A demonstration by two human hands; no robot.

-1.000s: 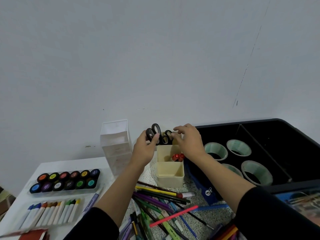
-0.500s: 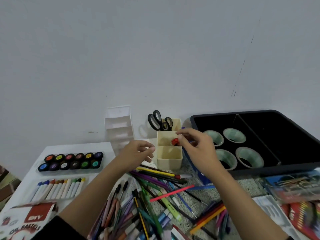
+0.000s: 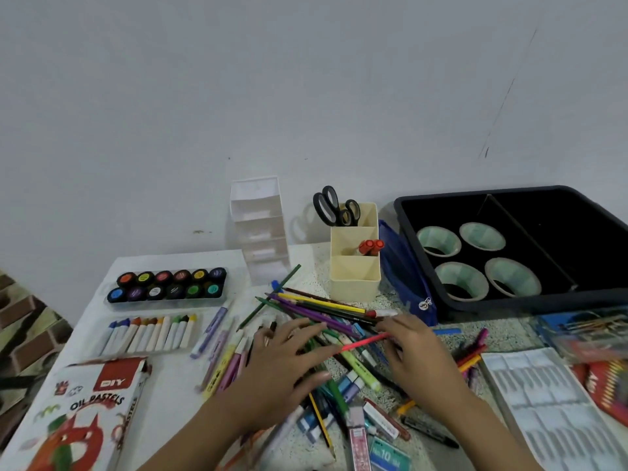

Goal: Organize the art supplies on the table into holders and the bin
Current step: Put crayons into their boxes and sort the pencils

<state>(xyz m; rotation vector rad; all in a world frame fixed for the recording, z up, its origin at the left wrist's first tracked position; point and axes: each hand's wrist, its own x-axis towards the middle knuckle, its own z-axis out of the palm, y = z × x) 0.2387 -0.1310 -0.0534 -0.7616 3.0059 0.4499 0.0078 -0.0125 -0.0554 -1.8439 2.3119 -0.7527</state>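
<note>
A loose pile of coloured pencils, pens and markers (image 3: 326,311) covers the middle of the table. My left hand (image 3: 283,365) lies flat on the pile with its fingers spread and straight. My right hand (image 3: 419,363) rests on the pile's right side, fingers bent down, with its fingertips touching the end of a pink pencil (image 3: 363,342). Behind the pile stands a cream three-part holder (image 3: 355,283). Black scissors (image 3: 334,209) sit in its rear part and red-capped markers (image 3: 371,248) in the middle part. The black bin (image 3: 509,299) at the right holds several tape rolls (image 3: 462,278).
A white tiered holder (image 3: 260,232) stands left of the cream one. At the left are a paint-pot tray (image 3: 168,285), a crayon row (image 3: 153,331) and an oil pastels box (image 3: 85,413). A blue pouch (image 3: 407,277) leans on the bin. A white palette (image 3: 543,402) lies at the right.
Both hands came down from the cream holder onto the pencil pile. The scissors and red markers stay in the holder. The view has tilted downward.
</note>
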